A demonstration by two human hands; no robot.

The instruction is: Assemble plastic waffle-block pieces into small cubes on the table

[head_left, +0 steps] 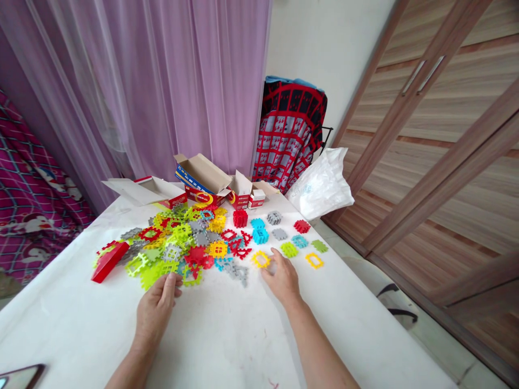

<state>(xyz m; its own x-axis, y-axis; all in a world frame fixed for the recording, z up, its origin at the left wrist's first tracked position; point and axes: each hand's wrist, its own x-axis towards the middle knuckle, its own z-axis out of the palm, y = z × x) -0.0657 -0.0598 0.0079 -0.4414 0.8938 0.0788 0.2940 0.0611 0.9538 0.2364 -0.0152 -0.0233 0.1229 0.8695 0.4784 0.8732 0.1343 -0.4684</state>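
Note:
Near the right side of a loose pile of plastic interlocking tiles [174, 246], my right hand [284, 278] rests with thumb and fingers apart. A yellow square frame tile [260, 259] lies right at its fingertips; whether they touch cannot be told. My left hand [156, 305] is at the pile's front edge, thumb pressed to curled fingers, their contents hidden. Beyond the right hand are small sorted groups: red [240, 218], blue [260, 234] and grey stacks [274, 217], a lime tile [289, 249] and another yellow frame [314, 260].
Opened cardboard boxes [203, 173] stand along the table's back edge. A red box-like piece [109, 262] leans at the pile's left. A white plastic bag [322, 183] is beyond the back right edge. A phone [22, 376] lies at the front left of the white table [227, 335].

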